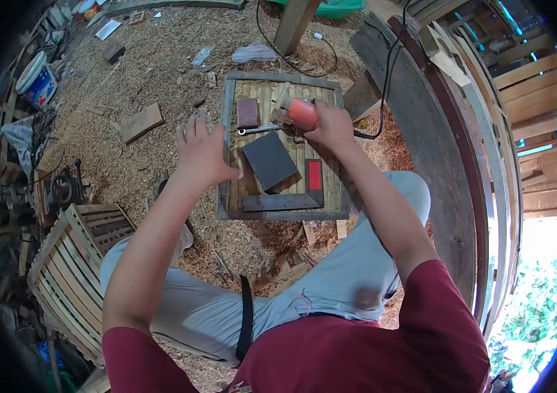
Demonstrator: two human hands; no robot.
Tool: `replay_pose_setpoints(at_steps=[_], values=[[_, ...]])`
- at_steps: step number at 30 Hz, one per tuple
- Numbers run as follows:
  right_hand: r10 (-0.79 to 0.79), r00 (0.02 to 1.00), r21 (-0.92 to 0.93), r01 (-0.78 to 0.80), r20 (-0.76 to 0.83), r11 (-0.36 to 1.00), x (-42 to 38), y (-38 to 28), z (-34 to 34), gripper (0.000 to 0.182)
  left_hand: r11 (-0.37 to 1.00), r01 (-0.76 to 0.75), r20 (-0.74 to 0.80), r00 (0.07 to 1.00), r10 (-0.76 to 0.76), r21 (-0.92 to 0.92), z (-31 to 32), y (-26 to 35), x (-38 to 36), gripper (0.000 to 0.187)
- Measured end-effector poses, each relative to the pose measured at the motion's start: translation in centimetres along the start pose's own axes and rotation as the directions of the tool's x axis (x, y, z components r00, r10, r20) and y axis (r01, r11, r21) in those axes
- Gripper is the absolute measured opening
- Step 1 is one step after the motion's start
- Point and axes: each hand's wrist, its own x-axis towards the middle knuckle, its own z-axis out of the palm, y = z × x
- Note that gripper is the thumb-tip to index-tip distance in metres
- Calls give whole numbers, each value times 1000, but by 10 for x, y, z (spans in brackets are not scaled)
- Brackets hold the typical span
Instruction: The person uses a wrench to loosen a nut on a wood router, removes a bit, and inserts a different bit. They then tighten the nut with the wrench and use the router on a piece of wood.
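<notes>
The right hand (332,124) wraps its fingers around an orange power tool (303,112) at the wooden panel's (283,213) far edge; the left hand (201,154), fingers spread and empty, braces its left edge.

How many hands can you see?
2. The left hand hovers open at the left edge of the slatted wooden panel; the right hand grips an orange power tool over its top.

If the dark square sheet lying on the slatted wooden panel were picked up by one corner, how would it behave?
The dark square sheet looks thin and flat, so it would probably be light and might flex or droop. It lies loose on the slatted panel, near the left hand, so a push would likely slide it, not roll it.
</notes>
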Motion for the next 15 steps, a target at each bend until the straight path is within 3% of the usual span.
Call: replay_pose_setpoints(at_steps=[5,8,9,10,12,14,15], values=[[-71,980,65,85,-188,994,-10,-16,-24,53,1000,14,-117,993,-17,-24,-10,-10,0,106],[-4,972,262,67,-234,963,-23,-34,-45,52,990,52,-132,989,-70,-130,-28,-6,1,100],[44,969,324,38,-243,945,-27,-40,-52,52,954,10,-137,989,-53,-298,-30,-7,4,91],[152,970,415,-61,-190,908,-33,-54,-65,55,889,-35,-138,990,-32,-456,-28,-11,7,82],[168,968,510,-51,-187,859,-39,-62,-74,59,698,-92,-118,993,10,-710,-29,-8,13,66],[168,976,562,-60,-142,825,-41,-65,-79,67,458,-86,-70,996,51,-885,-31,0,10,53],[158,975,576,-39,-157,817,-42,-67,-79,67,462,-118,-107,993,51,-879,-28,5,8,48]])
